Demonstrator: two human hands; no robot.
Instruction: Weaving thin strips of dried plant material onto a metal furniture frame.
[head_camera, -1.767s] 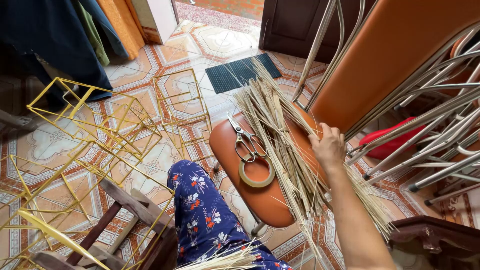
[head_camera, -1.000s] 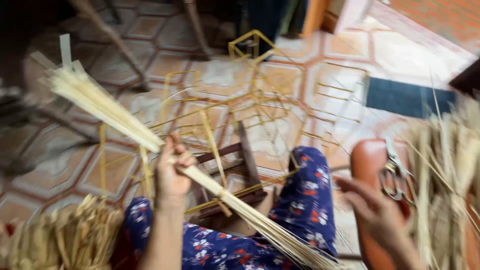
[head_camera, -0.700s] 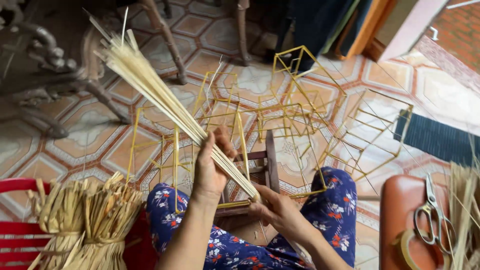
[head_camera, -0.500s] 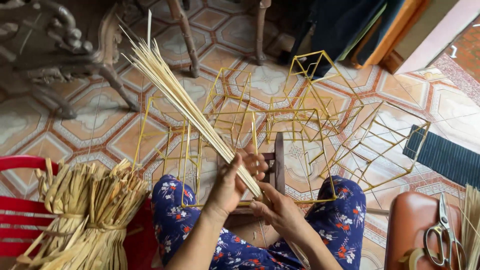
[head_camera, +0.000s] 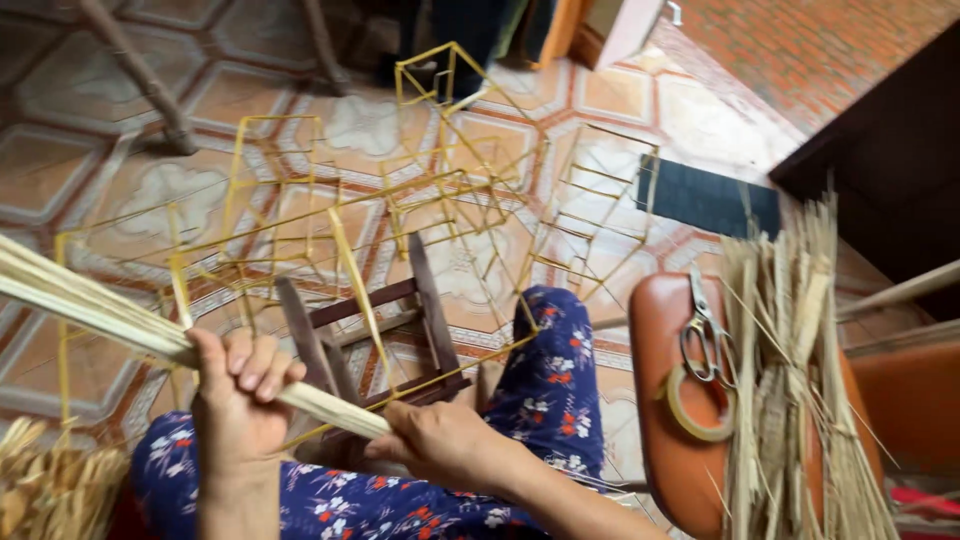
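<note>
My left hand (head_camera: 238, 405) is closed around a bundle of pale bamboo sticks (head_camera: 90, 305) that runs from the left edge down to my lap. My right hand (head_camera: 440, 442) grips the near end of the same bundle, just right of my left hand. Both hands rest above my knees in blue floral trousers (head_camera: 545, 385). A small dark wooden stool frame (head_camera: 345, 330) stands just beyond my hands.
Several yellow stick frames (head_camera: 420, 190) stand on the patterned tile floor. An orange chair seat (head_camera: 665, 400) on the right bears scissors (head_camera: 705, 335), a tape roll (head_camera: 690, 410) and a heap of straw strips (head_camera: 790, 370). More straw (head_camera: 45, 490) lies at the bottom left.
The view swung from the chair to my lap. My right hand left the straw on the chair and joined my left on the stick bundle, which tipped lower toward the left.
</note>
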